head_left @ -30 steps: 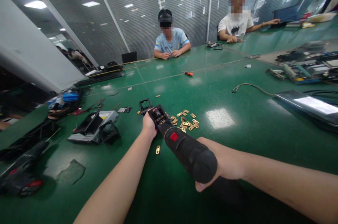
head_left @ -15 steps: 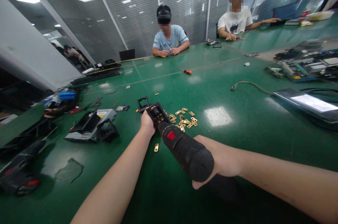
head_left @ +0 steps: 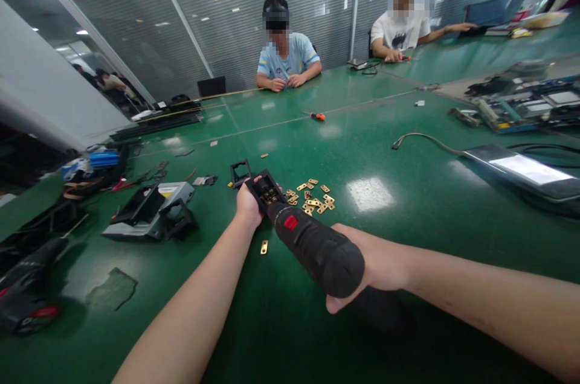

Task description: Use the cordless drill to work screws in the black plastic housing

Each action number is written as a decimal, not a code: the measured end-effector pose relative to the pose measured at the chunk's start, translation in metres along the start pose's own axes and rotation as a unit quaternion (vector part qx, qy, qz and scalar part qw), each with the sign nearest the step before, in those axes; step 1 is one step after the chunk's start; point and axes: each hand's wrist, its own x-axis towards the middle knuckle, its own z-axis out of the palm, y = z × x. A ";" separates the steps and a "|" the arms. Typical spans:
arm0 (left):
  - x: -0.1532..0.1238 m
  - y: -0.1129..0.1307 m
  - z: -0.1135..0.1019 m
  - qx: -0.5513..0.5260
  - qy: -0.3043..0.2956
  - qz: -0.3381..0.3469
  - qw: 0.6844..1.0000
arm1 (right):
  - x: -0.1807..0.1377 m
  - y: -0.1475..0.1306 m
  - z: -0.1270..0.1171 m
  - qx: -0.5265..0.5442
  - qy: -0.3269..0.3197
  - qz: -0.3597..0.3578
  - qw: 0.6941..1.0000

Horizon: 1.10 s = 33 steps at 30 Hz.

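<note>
Left hand (head_left: 248, 206) and right hand (head_left: 380, 266) grip, arms outstretched.

The tabletop (head_left: 408, 154) is gleaming deep green. The power screwdriver (head_left: 319, 250) is showing matt black with a red button (head_left: 290, 222). The holder (head_left: 261, 186) is looking black, and the small plates (head_left: 313, 197) are shining brass-gold.

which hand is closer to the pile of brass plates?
Left. The left hand grips the black part just left of the brass plates; the right hand holds the electric screwdriver nearer the person.
</note>
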 end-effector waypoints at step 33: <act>0.000 0.000 -0.001 -0.002 -0.010 -0.011 1.000 | 0.001 0.007 -0.004 -0.032 0.016 -0.022 0.999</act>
